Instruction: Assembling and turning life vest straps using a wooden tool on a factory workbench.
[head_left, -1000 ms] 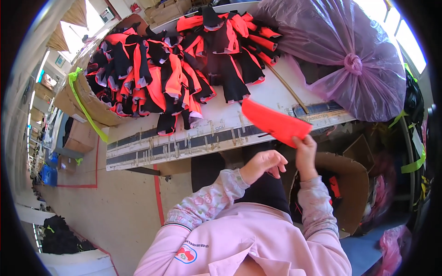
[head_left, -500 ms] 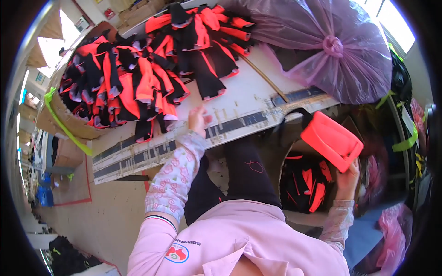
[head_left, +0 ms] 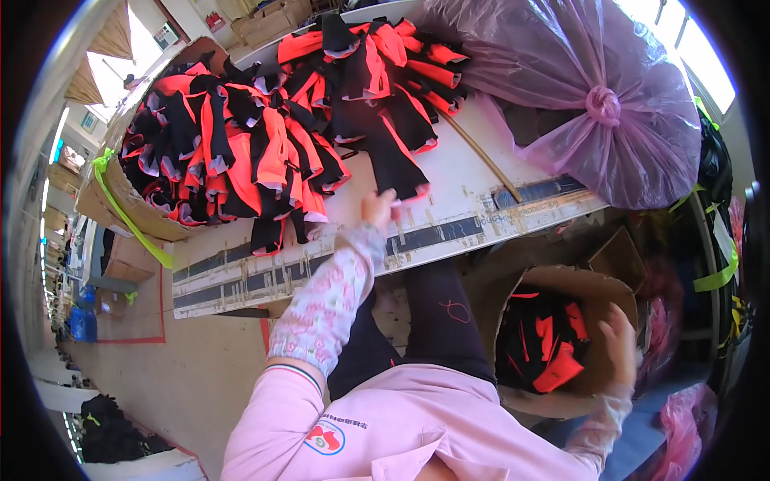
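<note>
My left hand (head_left: pixel 378 212) is at the near end of a black and orange fabric piece (head_left: pixel 393 160), its fingers closed at the hem. That piece hangs toward me from a heap of similar black and orange pieces (head_left: pixel 241 148) on the white table. My right hand (head_left: pixel 619 345) is open and holds nothing, over the right rim of a cardboard box (head_left: pixel 605 309) below the table. Inside the box lie several black and orange pieces, with a bright orange one (head_left: pixel 559 369) on top.
A large knotted purple plastic bag (head_left: pixel 593 136) sits on the table's right side. A thin wooden stick (head_left: pixel 481 156) lies beside it. Worn dark tape runs along the table's front edge (head_left: pixel 337 268). A neon strap (head_left: pixel 132 216) hangs off the carton at left.
The orange piece my right hand held now lies in the box, and that hand has opened. My left hand has moved to the fabric piece's hem, which has shifted slightly. The view has shifted.
</note>
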A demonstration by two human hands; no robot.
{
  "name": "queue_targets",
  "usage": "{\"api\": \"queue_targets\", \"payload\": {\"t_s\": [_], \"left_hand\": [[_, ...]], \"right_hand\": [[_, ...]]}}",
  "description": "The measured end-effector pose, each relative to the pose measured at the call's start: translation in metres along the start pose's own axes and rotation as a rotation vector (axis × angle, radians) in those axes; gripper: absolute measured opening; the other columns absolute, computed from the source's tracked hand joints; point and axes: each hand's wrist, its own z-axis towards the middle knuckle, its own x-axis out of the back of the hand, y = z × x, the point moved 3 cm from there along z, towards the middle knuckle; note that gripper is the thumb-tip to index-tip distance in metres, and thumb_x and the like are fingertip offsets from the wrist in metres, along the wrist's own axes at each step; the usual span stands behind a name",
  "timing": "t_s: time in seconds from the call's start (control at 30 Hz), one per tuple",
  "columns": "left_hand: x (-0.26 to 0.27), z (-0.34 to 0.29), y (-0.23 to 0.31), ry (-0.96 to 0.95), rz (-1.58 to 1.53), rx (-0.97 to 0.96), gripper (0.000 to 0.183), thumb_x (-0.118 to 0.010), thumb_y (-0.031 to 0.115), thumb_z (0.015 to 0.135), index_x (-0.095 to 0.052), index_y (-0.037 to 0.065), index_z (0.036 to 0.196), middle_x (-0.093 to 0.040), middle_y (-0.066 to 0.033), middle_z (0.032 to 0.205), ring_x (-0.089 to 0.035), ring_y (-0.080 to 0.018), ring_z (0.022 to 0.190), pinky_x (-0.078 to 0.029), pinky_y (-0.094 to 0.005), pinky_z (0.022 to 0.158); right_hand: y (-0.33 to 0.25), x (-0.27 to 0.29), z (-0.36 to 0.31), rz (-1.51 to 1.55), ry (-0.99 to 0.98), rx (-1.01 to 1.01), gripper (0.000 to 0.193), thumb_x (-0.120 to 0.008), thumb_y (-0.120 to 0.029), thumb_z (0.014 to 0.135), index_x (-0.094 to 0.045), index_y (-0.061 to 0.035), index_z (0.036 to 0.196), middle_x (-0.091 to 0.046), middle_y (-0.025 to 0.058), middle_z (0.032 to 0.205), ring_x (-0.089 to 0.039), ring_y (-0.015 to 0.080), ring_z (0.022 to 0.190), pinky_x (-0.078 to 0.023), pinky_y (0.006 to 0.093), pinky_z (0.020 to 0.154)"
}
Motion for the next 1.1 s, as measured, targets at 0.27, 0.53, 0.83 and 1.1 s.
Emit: {"api": "queue_targets", "payload": {"t_s": [0.27, 0.53, 0.83, 1.1], "left_hand": [[0.005, -0.140, -0.025, -0.287, 0.098, 0.070, 0.023, -0.057, 0.021, 0.087, -0.053, 0.002, 0.099, -0.060, -0.0068, 0.082, -0.056, -0.0119, 0.055, -0.048, -0.0229, 0.050], [0.015, -0.173, -0.054, -0.461, -0.345, 0.236, 0.032, -0.049, 0.022, 0.089, -0.048, 0.002, 0.114, -0.056, -0.0143, 0.109, -0.058, -0.0253, 0.096, -0.047, -0.0375, 0.085], [0.009, -0.160, -0.072, -0.348, -0.558, 0.338, 0.035, -0.037, 0.026, 0.091, -0.052, -0.001, 0.107, -0.059, -0.0195, 0.103, -0.061, -0.0312, 0.090, -0.048, -0.0464, 0.085], [-0.009, -0.146, -0.096, -0.306, -0.564, 0.303, 0.049, -0.027, 0.042, 0.094, -0.053, 0.003, 0.110, -0.061, -0.0141, 0.101, -0.062, -0.0286, 0.085, -0.050, -0.0450, 0.080]], "right_hand": [[-0.229, -0.231, 0.028, 0.031, -0.389, 0.835, 0.066, -0.065, 0.000, 0.069, -0.040, -0.0055, 0.130, -0.039, 0.0200, 0.131, -0.052, 0.0360, 0.107, -0.044, 0.0369, 0.089], [-0.234, -0.292, 0.032, 0.138, -0.484, 0.809, 0.044, -0.051, 0.000, 0.071, -0.053, 0.0001, 0.114, -0.043, 0.0237, 0.125, -0.055, 0.0383, 0.097, -0.045, 0.0386, 0.085], [-0.235, -0.302, 0.029, 0.100, -0.268, 0.673, 0.034, -0.056, 0.011, 0.061, -0.053, -0.0021, 0.093, -0.050, 0.0172, 0.098, -0.052, 0.0388, 0.092, -0.045, 0.0385, 0.078], [-0.228, -0.308, 0.037, 0.122, -0.308, 0.638, 0.041, -0.061, 0.014, 0.054, -0.051, -0.0033, 0.090, -0.048, 0.0164, 0.096, -0.052, 0.0394, 0.092, -0.044, 0.0398, 0.076]]}}
